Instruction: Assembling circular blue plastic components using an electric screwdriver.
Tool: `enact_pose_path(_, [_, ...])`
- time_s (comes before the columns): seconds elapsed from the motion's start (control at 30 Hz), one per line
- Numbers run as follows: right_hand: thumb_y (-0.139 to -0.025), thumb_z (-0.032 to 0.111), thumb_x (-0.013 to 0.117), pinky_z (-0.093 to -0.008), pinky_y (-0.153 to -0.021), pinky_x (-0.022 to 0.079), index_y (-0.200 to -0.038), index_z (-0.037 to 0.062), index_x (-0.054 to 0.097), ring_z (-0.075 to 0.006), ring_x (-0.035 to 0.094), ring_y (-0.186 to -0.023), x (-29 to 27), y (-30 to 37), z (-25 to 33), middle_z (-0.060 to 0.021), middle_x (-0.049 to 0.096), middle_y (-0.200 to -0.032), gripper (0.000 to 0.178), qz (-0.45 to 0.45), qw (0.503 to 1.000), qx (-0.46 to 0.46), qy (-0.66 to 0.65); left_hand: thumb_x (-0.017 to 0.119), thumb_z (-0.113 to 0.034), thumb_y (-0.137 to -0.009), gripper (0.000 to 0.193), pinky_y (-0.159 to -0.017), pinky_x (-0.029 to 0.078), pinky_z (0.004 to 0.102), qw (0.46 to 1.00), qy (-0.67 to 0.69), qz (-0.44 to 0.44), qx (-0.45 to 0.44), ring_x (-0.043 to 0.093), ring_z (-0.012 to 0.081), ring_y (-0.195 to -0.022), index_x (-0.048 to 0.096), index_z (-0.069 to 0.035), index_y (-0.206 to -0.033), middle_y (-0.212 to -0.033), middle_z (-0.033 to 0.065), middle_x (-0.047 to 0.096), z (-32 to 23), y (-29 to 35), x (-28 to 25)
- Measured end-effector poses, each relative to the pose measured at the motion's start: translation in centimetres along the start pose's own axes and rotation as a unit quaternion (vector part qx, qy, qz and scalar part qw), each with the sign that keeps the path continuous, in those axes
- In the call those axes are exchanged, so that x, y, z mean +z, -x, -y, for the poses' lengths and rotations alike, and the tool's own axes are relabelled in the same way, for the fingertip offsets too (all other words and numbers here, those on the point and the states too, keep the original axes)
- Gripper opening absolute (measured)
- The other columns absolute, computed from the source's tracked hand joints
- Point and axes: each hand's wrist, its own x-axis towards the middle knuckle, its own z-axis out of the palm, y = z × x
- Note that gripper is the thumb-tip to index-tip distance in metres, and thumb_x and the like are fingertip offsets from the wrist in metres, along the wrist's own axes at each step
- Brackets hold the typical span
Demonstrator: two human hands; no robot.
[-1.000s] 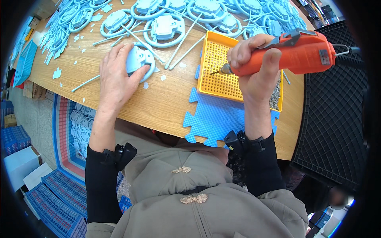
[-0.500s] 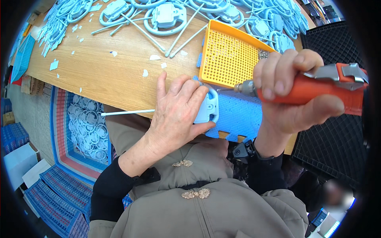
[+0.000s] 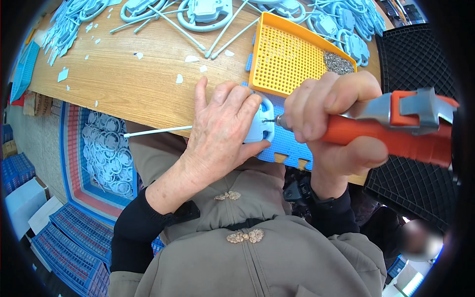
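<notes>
My left hand point(image 3: 220, 121) presses a light blue plastic part point(image 3: 257, 128), with a looped end and a thin rod point(image 3: 158, 131), down at the table's front edge. Its fingers lie over the body and its thumb hooks the near side. My right hand point(image 3: 336, 111) is wrapped round an orange-red power screwdriver point(image 3: 396, 138) with a metal lever. The bit point(image 3: 268, 121) points left and meets the part's face beside the loop; whether a screw sits at its tip is too small to tell. Under the part lies a blue foam mat point(image 3: 292, 146).
Beyond the mat stands a yellow perforated tray point(image 3: 282, 54) with small metal screws point(image 3: 339, 63) at its right end. Several similar blue parts point(image 3: 205, 12) cover the table's far side. Black crates point(image 3: 410, 59) stand at right; a bin of parts point(image 3: 106, 153) sits below left.
My right hand has brought the screwdriver left, from near the yellow tray's corner to the blue part. The screws in the tray are now uncovered. My left hand stays on the part.
</notes>
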Motion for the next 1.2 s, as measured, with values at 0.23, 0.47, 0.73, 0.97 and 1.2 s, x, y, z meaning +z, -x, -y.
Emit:
enact_pose_path(0.23, [-0.081,0.065,0.060,-0.0287,-0.052,0.044,-0.096,0.0064,0.046,-0.0135,0.049,-0.053,0.1,-0.4,-0.3,-0.0022,0.050,-0.066,0.062,0.063,0.997,-0.005,-0.045,0.086,-0.028,-0.058,0.069,-0.102,0.026,0.0608,1.000,0.009,-0.012,0.002,0.048,0.0289,-0.111,0.052,-0.007,-0.114,-0.108,0.0076,0.051,0.1,0.1,0.1])
enact_pose_path(0.47, [-0.084,0.048,0.069,-0.0281,-0.049,0.042,-0.094,0.0038,0.048,-0.0144,0.050,-0.052,0.9,0.1,-1.2,-0.0043,0.052,-0.063,0.049,0.049,0.997,-0.052,-0.016,0.084,-0.031,-0.061,0.065,-0.102,0.026,0.0596,1.000,-0.017,-0.020,0.018,0.048,0.0288,-0.110,0.054,-0.006,-0.113,-0.110,0.0080,0.052,0.2,0.6,0.7])
enact_pose_path(0.73, [-0.082,0.040,0.074,-0.0233,-0.047,0.041,-0.090,0.0015,0.050,-0.0121,0.053,-0.053,1.7,-1.4,-1.3,-0.0046,0.054,-0.063,0.045,0.134,0.986,-0.092,0.032,0.082,-0.035,-0.064,0.062,-0.101,0.028,0.0562,0.999,0.006,-0.044,0.028,0.049,0.0295,-0.108,0.054,-0.006,-0.112,-0.108,0.0085,0.053,0.7,0.7,0.3])
enact_pose_path(0.97, [-0.081,0.062,0.062,-0.0290,-0.056,0.043,-0.104,0.0060,0.053,-0.0136,0.049,-0.055,-6.2,0.7,4.2,-0.0006,0.051,-0.067,0.061,0.032,0.990,-0.105,-0.092,0.082,-0.024,-0.055,0.061,-0.100,0.030,0.0486,0.997,-0.057,-0.031,-0.049,0.051,0.0313,-0.106,0.058,-0.005,-0.108,-0.104,0.0115,0.055,2.4,7.5,-7.9])
enact_pose_path(1.2, [-0.087,0.025,0.070,-0.0294,-0.062,0.049,-0.110,0.0015,0.052,-0.0152,0.058,-0.063,-15.5,5.3,5.4,-0.0047,0.058,-0.073,0.038,-0.192,0.970,-0.089,0.119,0.080,-0.029,-0.066,0.078,-0.107,0.025,0.0570,0.996,-0.072,0.040,-0.015,0.041,0.0364,-0.125,0.047,-0.004,-0.132,-0.125,0.0161,0.049,-0.6,6.8,-7.2])
